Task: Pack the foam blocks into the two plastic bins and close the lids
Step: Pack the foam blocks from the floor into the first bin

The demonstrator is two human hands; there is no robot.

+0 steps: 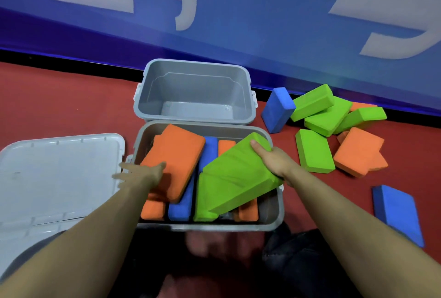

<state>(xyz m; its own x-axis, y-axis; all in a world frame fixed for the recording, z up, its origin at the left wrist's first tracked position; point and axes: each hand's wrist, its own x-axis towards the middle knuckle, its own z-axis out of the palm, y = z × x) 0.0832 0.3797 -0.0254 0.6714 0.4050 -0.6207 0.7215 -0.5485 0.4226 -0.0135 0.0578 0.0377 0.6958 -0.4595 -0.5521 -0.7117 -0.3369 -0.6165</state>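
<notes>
Holding a green block point(236, 173) tilted, right hand point(274, 159) grips; left hand point(143, 173), blurry, can't tell. Near bin point(274, 216) looks full w/ blocks, lid point(59, 173) at 9 o'clock maybe won't shut.

No legible text: only large, cropped, blurred white character strokes on the blue wall banner point(238, 11).

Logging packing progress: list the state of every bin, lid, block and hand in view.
near bin: open, partly filled with blocks standing on edge
far bin: open, empty
lid: off, lying flat on the floor left of the near bin
green block: tilted, held over the near bin
orange block: tilted, leaning on the packed blocks
loose blocks: unpacked, piled on the floor
left hand: touching the orange block
right hand: gripping the green block
</notes>
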